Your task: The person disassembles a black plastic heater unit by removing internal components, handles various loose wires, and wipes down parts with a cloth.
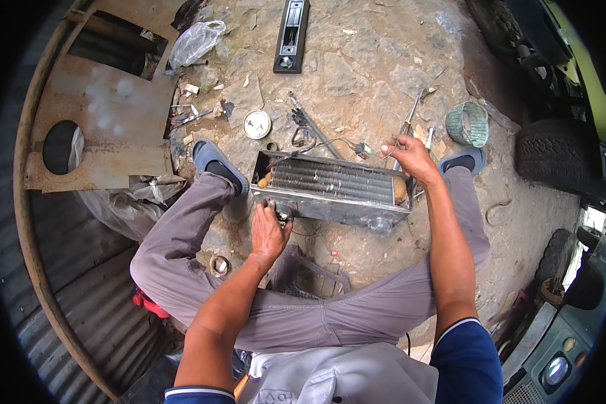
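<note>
A metal box with a finned core (330,182) lies between my legs, its long side toward me. My left hand (271,232) is at the box's lower left front, fingers curled on a small dark fitting (283,213) there, partly hidden. My right hand (414,158) is raised at the box's back right corner, pinching a thin metal piece too small to tell exactly. A screwdriver (407,124) and another tool (429,138) lie beside that hand. Wires with a small connector (362,149) and a metal rod (320,135) lie behind the box.
A dark panel (278,64) lies at the back, a round tin (256,124) and green basket (468,124) nearer. A rusty sheet (94,87) and plastic bags (128,209) are left; vehicle tyres (552,155) and bodywork are right. Scraps litter the stony ground.
</note>
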